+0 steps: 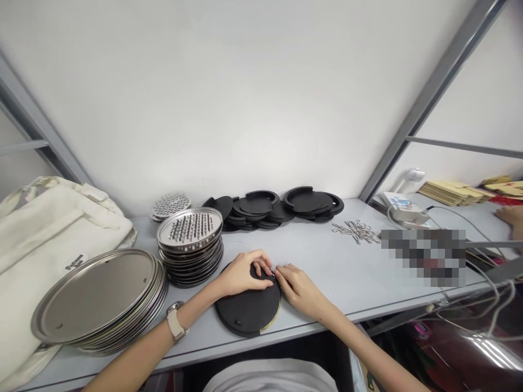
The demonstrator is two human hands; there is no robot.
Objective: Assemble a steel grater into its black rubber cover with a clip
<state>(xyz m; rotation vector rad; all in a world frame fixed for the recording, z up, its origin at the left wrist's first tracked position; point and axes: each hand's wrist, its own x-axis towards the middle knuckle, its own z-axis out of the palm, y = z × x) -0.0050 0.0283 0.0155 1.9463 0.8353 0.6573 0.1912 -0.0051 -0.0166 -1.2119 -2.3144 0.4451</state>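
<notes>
A round black disc-shaped case [253, 310] with a thin yellow line along part of its rim lies flat on the table in front of me. My left hand [245, 275], with a watch on its wrist, rests over its upper part, thumb and fingers curled in toward a small metal wire clip [272, 273] at the far right edge. From the right, the fingertips of my right hand [298, 288] are pressed together on the same clip. Fingertips cover most of the clip. Several similar wire clips [357, 231] lie in a loose heap farther right.
Stacked round metal trays [98, 294] and perforated grater discs [192, 228] stand at left, beside a cream cloth bag [53, 228]. Black round parts [261, 207] are piled along the wall. Cables [490, 294] hang at right, where another person's hand [510, 218] shows.
</notes>
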